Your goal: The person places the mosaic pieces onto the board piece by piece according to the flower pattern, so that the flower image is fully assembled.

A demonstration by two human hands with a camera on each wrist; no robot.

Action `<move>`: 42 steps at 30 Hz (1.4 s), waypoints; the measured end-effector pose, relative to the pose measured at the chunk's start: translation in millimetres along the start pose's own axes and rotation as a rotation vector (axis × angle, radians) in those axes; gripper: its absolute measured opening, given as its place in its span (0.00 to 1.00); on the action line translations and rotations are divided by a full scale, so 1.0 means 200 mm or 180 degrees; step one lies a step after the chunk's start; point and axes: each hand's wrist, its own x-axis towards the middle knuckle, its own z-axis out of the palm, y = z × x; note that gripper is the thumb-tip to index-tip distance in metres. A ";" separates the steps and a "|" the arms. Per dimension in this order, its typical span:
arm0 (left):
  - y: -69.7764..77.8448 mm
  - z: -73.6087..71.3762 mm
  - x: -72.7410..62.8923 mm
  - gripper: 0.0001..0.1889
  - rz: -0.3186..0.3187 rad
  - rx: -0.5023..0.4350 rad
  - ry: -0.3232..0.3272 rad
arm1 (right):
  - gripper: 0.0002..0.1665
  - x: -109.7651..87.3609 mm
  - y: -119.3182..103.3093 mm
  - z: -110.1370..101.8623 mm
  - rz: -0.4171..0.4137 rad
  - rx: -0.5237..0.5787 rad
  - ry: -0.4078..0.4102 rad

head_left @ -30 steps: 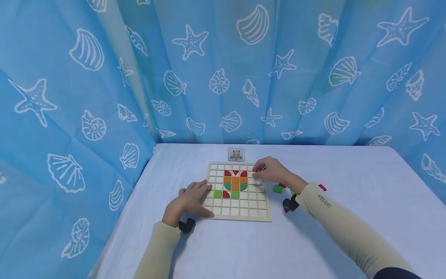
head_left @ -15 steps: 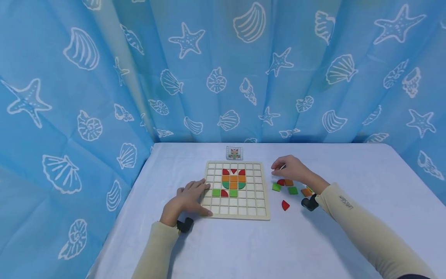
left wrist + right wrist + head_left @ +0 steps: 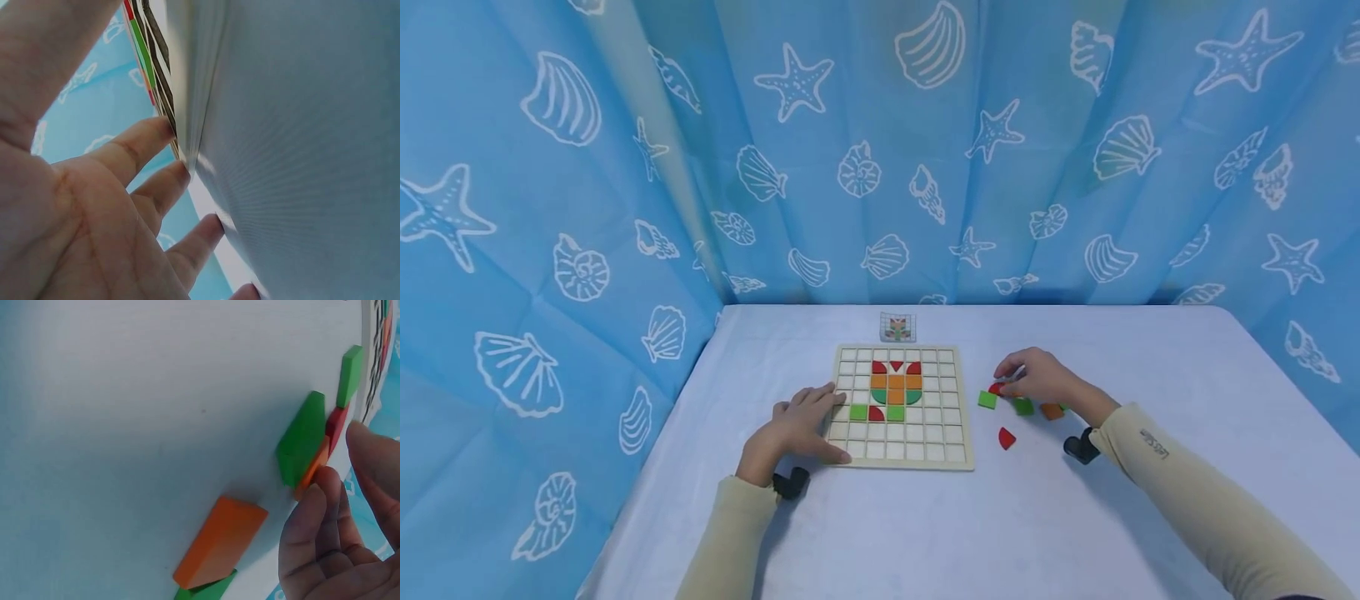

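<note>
A cream gridded board (image 3: 932, 433) bears red, orange and green mosaic tiles. My left hand (image 3: 805, 425) rests along its left side with fingers spread; in the left wrist view the fingertips (image 3: 164, 128) sit at the board's edge. To the right of the board, my right hand (image 3: 1037, 375) is over the loose tiles, thumb and fingers apart. In the right wrist view its fingertips are right by an orange tile (image 3: 314, 465), beside a dark green tile (image 3: 303, 440) and a red one (image 3: 335, 428). Nothing shows between thumb and fingers.
A small pattern card (image 3: 897, 327) lies behind the board. Other loose tiles include a light green square (image 3: 987, 400), a red quarter circle (image 3: 1007, 438) and an orange square (image 3: 1052, 411). A blue shell-print curtain (image 3: 820, 192) hangs behind the white table (image 3: 880, 533).
My right hand has moved from the board's upper right part out to the right, then down to the loose tiles. The left hand has stayed at the board's left edge.
</note>
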 end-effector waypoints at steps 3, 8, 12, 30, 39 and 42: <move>0.00 -0.01 0.00 0.54 -0.0009 0.0022 0.0001 | 0.17 0.01 0.00 0.01 -0.0014 -0.0045 -0.0040; 0.00 -0.01 0.00 0.54 0.0012 0.0033 0.0000 | 0.19 0.02 0.01 0.02 0.0034 -0.0136 -0.0074; 0.00 -0.01 0.00 0.53 0.0009 0.0017 0.0007 | 0.17 0.04 0.02 0.02 0.0044 -0.0187 -0.0092; 0.00 0.01 -0.02 0.52 0.0028 -0.0151 0.0023 | 0.13 0.02 -0.01 0.04 0.0190 -0.0253 0.0089; -0.01 0.00 -0.02 0.52 0.0052 -0.0124 0.0056 | 0.11 0.01 -0.05 0.04 0.0113 -0.0199 0.0137; -0.01 -0.01 -0.02 0.52 0.0058 -0.0125 0.0050 | 0.11 0.02 -0.05 0.03 0.0125 -0.0152 0.0215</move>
